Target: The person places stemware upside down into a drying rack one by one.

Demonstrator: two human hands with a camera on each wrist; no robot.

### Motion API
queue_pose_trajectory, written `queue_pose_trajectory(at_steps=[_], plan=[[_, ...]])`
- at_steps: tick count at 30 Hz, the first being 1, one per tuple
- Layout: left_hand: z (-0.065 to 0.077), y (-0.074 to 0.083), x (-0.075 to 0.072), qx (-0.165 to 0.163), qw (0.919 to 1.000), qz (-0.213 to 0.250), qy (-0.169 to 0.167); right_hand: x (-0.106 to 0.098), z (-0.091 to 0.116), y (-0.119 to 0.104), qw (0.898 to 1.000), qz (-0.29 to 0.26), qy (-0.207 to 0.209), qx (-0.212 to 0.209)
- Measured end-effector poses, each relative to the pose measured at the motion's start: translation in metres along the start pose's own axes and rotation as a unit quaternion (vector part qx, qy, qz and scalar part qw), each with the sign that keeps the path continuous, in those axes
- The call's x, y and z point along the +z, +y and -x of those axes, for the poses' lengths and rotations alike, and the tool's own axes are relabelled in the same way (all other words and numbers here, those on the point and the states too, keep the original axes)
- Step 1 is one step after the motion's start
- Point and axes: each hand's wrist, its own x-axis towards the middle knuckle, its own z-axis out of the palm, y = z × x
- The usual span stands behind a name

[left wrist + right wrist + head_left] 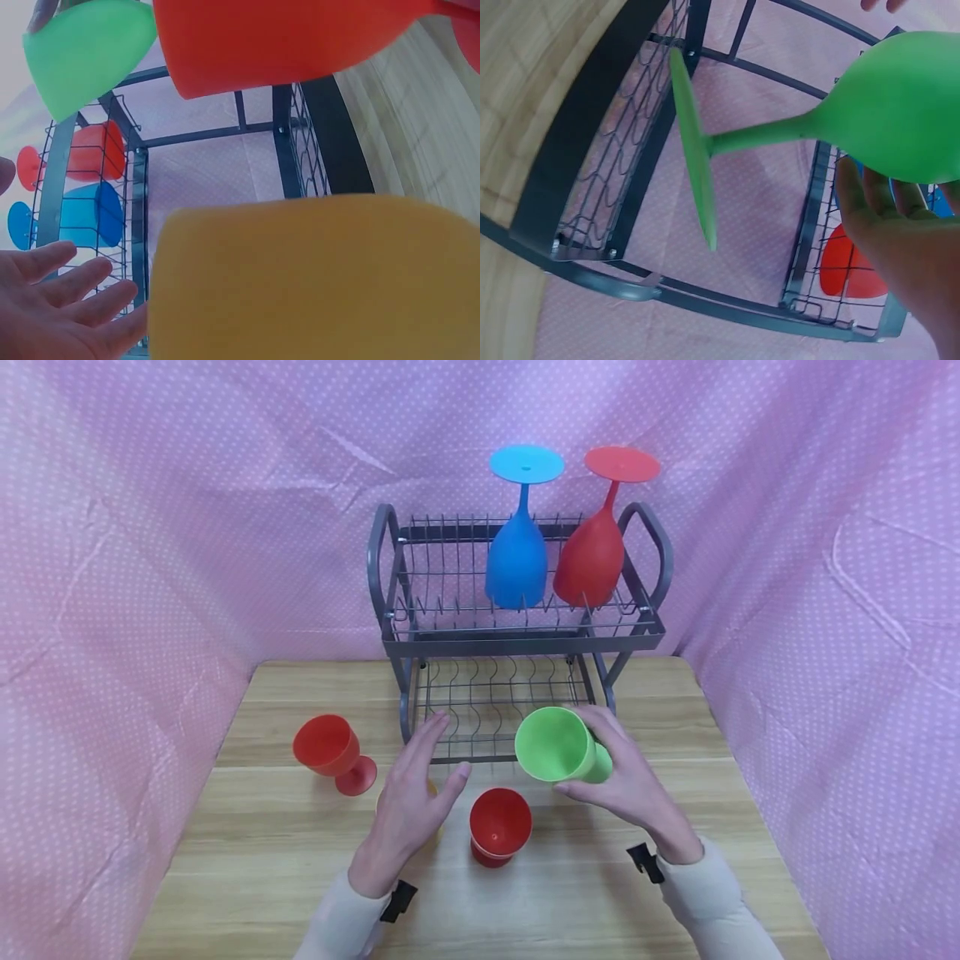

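Observation:
A green goblet [553,745] is held up by my right hand [626,777], whose fingers and thumb curl round its bowl. Its stem and round foot [694,150] hang free in the right wrist view. My left hand [411,802] has its fingers extended and holds nothing. Below it, mostly hidden in the head view, stands a yellow goblet [315,277]. A red goblet [501,821] stands upright on the table between my hands. Another red goblet [327,746] stands farther left.
A dark two-tier dish rack [525,647] stands at the table's back. On its upper tier, a blue goblet [517,560] and a red goblet [591,556] rest upside down. Pink dotted cloth [187,527] hangs behind and on both sides of the wooden table [247,860].

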Motion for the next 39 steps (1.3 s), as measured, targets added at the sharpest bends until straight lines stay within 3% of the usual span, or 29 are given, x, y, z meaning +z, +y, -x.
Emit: queue_pose_trajectory(at_steps=[11, 18, 30, 39], plan=[[-0.002, 0.005, -0.002, -0.046, 0.9964, 0.067, -0.023, 0.008, -0.006, -0.016, 0.998, 0.062, -0.006, -0.01], [-0.002, 0.006, -0.002, -0.062, 0.9872, 0.141, -0.041, 0.014, -0.011, -0.025, 0.994, 0.094, -0.017, -0.055], [-0.005, 0.01, 0.002, -0.074, 0.9734, 0.211, -0.049, 0.025, -0.018, -0.039, 0.977, 0.188, -0.017, -0.103], [-0.005, 0.015, 0.006, -0.071, 0.9753, 0.203, -0.049, 0.033, -0.024, -0.041, 0.957, 0.25, -0.017, -0.144]])
